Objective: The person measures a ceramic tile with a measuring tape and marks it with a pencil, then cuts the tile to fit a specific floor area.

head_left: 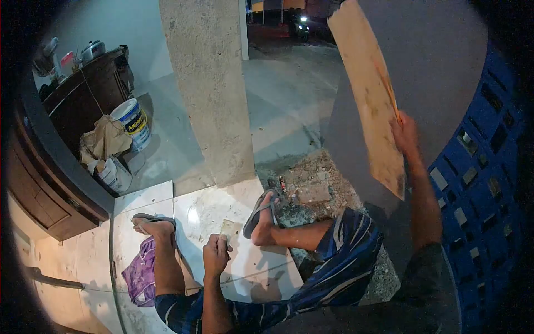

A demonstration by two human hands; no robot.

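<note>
My right hand (406,133) is raised at the right and closed round the edge of a long wooden board (367,94). The board is pale with dark smudges, stands nearly upright, and has an orange-lit split along its right edge. Low in the middle, my left hand (215,255) is closed on a small flat beige piece (229,228), whose exact kind I cannot make out. Under that hand lie white floor tiles (206,206) with greyish smears. My two feet in flip-flops (258,217) rest on the tiles on either side of it.
A concrete pillar (214,83) stands in front of me. Broken rubble (317,186) lies beside the tiles. A purple cloth (142,273) is by my leg. At left are a paint bucket (133,123), a paper sack (105,139) and a wooden door (50,195). A blue perforated panel (478,183) edges the right.
</note>
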